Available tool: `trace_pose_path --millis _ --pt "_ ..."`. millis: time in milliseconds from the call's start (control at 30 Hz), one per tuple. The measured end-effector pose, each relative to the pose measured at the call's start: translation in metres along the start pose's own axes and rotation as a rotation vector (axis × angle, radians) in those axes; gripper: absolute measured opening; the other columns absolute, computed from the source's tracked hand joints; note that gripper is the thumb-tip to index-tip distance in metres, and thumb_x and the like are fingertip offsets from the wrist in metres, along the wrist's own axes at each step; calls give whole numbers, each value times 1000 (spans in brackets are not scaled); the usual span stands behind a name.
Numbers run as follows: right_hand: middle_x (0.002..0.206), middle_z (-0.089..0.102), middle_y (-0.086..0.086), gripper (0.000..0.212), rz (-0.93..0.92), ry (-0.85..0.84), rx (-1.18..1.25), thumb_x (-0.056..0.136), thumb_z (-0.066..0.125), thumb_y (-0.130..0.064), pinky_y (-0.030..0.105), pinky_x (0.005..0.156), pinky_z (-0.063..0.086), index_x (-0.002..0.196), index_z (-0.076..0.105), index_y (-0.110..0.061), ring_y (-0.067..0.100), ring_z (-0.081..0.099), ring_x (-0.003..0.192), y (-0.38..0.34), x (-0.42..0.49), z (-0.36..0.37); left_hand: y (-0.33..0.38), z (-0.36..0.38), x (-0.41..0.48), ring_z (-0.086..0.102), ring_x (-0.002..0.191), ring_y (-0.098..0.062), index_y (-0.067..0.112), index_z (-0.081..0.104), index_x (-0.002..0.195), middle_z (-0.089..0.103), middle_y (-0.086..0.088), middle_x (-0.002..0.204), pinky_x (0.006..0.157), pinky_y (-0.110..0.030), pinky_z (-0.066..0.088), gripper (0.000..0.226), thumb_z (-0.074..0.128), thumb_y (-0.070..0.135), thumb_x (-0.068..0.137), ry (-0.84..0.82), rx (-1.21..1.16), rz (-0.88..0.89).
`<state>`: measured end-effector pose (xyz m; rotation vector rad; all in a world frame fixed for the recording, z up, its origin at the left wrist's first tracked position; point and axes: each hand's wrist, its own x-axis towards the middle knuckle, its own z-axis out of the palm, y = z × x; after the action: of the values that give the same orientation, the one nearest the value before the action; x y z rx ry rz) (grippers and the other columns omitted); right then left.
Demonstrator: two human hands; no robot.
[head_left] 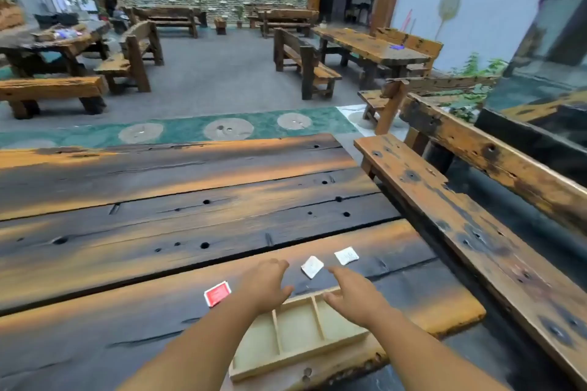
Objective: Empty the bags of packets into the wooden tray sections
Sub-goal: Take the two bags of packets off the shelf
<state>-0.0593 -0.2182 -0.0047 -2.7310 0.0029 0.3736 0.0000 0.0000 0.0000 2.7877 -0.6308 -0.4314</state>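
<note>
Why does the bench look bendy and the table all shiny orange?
Head view: the wide lens curves the bench near the right edge; warm light seems to gleam in orange streaks on the dark table; the far room looks blurry, the wooden tray clearer.

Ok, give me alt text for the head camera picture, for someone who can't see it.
A person's left hand and right hand reach forward, open, over a sectioned wooden tray on a dark plank table. Two white packets lie just beyond the tray, a red packet to its left.
</note>
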Motion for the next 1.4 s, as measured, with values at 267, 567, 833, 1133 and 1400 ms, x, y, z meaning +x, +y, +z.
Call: trace_pose_path --millis 267,567,833,1133,1400 --pt "151 46 0 62 128 84 52 98 52 -47 35 106 43 151 34 -20 20 47 135 79 -16 -38 68 0 49 49 131 -24 21 39 146 49 -2 147 103 -38 44 61 54 46 93 -8 95 102" --pt "149 48 5 63 322 212 83 97 49 -48 40 107 43 149 36 -17 23 48 135 219 -69 -74 212 13 119 50 128 -28 15 40 144 48 -8 145 102 -40 46 60 55 45 94 -84 181 291" --pt "147 49 5 67 627 367 189 93 52 -52 39 108 43 149 37 -18 23 48 135 324 -178 -94 381 43 155 51 127 -30 14 41 142 50 -9 141 99 -41 47 59 54 47 94 -137 331 650" --pt "135 59 9 55 1036 496 218 92 53 -52 40 101 46 134 50 -17 28 55 125 362 -282 -100 531 86 163 53 126 -30 15 44 140 53 -8 140 100 -43 47 58 56 45 91 -203 367 1074" --pt "148 49 10 69 1420 676 238 93 56 -50 36 111 37 149 39 -13 25 46 138 334 -382 -96 655 123 123 53 128 -31 15 48 134 55 -10 141 101 -41 46 54 56 46 91 -288 374 1544"
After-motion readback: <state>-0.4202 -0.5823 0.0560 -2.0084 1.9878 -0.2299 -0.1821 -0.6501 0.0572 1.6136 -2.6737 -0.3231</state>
